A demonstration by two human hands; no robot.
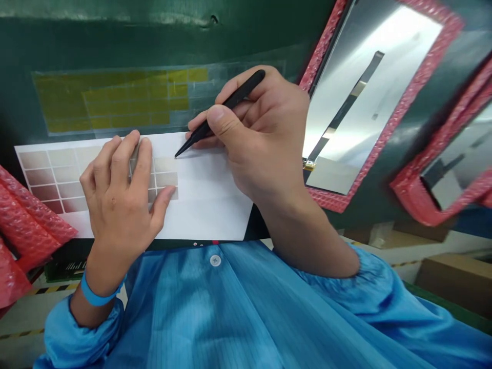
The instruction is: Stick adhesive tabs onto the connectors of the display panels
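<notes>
My left hand [123, 197] lies flat on a white backing sheet [211, 205], its fingers spread over rows of silvery-grey rectangular stickers [63, 174]. Part of the sticker grid is hidden beneath that hand. Black tweezers [230, 102] are pinched in my right hand [269, 133], slanting down to the left. Their tip meets the sheet at the upper right corner of the sticker grid, by the edge of one sticker [164, 164]. Whether a sticker is caught in the tip is too small to tell.
Beyond the sheet, yellow tape pieces [126, 100] on clear film lie on the green table [154, 41]. To the right, a display panel [346, 102] rests on pink bubble wrap [407, 113], with another wrapped panel [461, 159] farther right. More pink bubble wrap [31, 220] is at left.
</notes>
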